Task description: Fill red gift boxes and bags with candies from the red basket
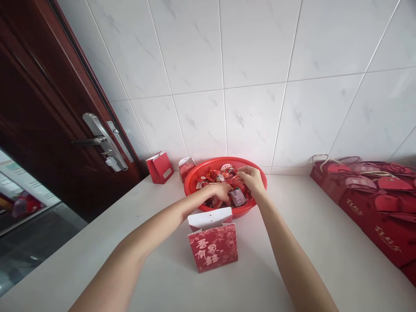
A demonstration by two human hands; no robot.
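A red mesh basket (243, 212) holding wrapped sweets (212, 174) sits on a pale bench (247, 288), against a white tiled wall (253, 43). Both of a person's bare hands reach into it. The left hand (222, 190) dips in near the basket's middle, its fingers partly sunk among the sweets; a pale packet (238, 197) lies just to their right, closer to them than to the other hand. The right hand (251, 177) bends over the basket's right side, fingers curled inward and narrow. Whether either hand grips a sweet cannot be told. The basket's long axis appears to run left to right. In front of it stands an upright patterned red box (212, 249), its top flaps open. Two small red boxes (162, 169) stand left of the basket, and many red gift boxes (357, 208) well to its right.
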